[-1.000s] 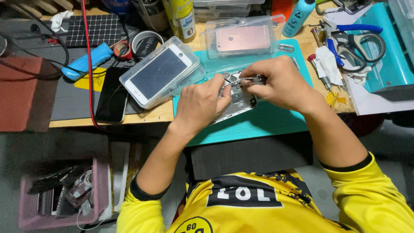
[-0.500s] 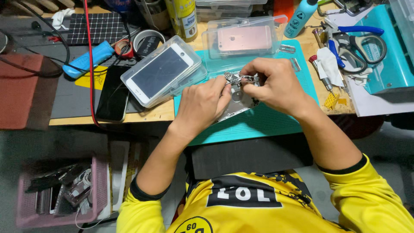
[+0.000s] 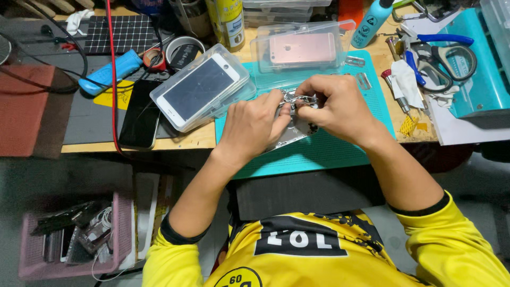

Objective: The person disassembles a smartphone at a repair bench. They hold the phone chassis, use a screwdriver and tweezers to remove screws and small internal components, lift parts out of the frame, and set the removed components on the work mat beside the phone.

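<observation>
Both hands meet over the teal work mat (image 3: 340, 154) at the tabletop (image 3: 202, 139) front edge. Left hand (image 3: 254, 126) is curled, fingers pinching the edge of a small silvery metal part (image 3: 297, 99); right hand (image 3: 336, 108) is closed over the same part from the other side, fingertips pressed on it. The part sits between the two hands, just above the mat; a pale flat piece (image 3: 298, 130) lies under them, mostly hidden

Containers:
- clear plastic case (image 3: 204, 89) left of the hands, tilted, holding a white-fronted phone, screen up
- second clear case (image 3: 303, 50) behind the hands, holding a pink-backed phone
- clear lidded boxes (image 3: 287, 10) stacked at the back edge, contents unclear
- pink basket (image 3: 79, 242) on the floor lower left, full of phone parts and cables

Packages and labels:
- yellow can (image 3: 227, 18) at the back, printed label, upright
- light blue bottle (image 3: 372, 24) with dark cap at back right, small label on its side
- roll of tape (image 3: 183, 52) beside the can

A black phone (image 3: 141, 119) lies flat left of the tilted case. Blue-handled pliers (image 3: 441, 48) and scissors (image 3: 451, 66) are on the right, well apart from the hands
</observation>
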`<state>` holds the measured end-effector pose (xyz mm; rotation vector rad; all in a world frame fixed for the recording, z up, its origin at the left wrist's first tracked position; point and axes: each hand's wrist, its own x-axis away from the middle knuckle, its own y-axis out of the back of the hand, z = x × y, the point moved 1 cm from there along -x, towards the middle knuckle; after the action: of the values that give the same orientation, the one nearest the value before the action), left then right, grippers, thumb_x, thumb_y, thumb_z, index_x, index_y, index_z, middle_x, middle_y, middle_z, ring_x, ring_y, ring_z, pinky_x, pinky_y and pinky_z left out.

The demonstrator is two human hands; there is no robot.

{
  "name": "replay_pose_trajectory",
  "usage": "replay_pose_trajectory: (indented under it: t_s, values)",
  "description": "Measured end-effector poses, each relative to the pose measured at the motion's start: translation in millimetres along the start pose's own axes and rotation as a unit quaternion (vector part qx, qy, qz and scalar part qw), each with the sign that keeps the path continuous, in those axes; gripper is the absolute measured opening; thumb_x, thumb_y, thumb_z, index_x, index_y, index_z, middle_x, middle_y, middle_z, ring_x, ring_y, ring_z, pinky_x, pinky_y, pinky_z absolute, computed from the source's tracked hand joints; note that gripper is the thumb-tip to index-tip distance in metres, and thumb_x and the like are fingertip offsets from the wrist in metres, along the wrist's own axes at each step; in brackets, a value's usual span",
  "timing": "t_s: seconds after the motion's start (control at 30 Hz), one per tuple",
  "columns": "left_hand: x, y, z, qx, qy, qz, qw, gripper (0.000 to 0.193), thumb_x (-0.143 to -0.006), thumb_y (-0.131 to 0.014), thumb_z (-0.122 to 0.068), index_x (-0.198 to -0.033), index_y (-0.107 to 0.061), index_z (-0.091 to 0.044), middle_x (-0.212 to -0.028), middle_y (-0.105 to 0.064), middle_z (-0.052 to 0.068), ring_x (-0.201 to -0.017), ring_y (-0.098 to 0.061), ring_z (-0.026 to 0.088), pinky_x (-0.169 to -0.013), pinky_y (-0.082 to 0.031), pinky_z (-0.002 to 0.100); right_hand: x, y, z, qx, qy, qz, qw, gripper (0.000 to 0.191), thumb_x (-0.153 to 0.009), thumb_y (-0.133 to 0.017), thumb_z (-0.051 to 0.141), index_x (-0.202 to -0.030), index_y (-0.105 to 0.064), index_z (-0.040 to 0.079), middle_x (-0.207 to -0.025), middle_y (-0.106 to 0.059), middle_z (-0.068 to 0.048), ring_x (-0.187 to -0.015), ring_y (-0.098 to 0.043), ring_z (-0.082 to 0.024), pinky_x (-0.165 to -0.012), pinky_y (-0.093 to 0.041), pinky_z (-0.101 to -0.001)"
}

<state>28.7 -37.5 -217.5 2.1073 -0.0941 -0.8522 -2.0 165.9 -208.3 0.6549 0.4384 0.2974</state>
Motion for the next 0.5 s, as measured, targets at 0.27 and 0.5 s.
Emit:
replay_pose_trajectory:
  t_s: [0.27,0.5]
  values:
    - [1.9,-0.8,2.4,-0.003,0.022,0.006,1.0,0.026,-0.093,-0.072,-0.026,-0.086,-0.057,-0.005,-0.063,-0.064,0.015,-0.056,-0.062,0.039,-0.054,-0.047,0.051,0.0,-3.2,-1.1,-0.038,-0.046,0.025,0.998,0.023,-0.079,-0.074,0.011,-0.099,-0.076,0.001,-0.071,-0.071,-0.004,-0.06,-0.059,-0.005,-0.053,-0.048,-0.0245]
    - [7.0,-0.8,6.2,0.017,0.031,-0.006,0.999,0.025,-0.094,-0.071,-0.025,-0.086,-0.059,-0.004,-0.062,-0.064,0.015,-0.056,-0.064,0.037,-0.055,-0.049,0.048,1.6,-1.6,-7.0,-0.115,-0.089,0.058,0.988,0.027,-0.086,-0.07,0.011,-0.109,-0.077,0.0,-0.073,-0.068,0.0,-0.064,-0.054,-0.001,-0.056,-0.045,-0.022]
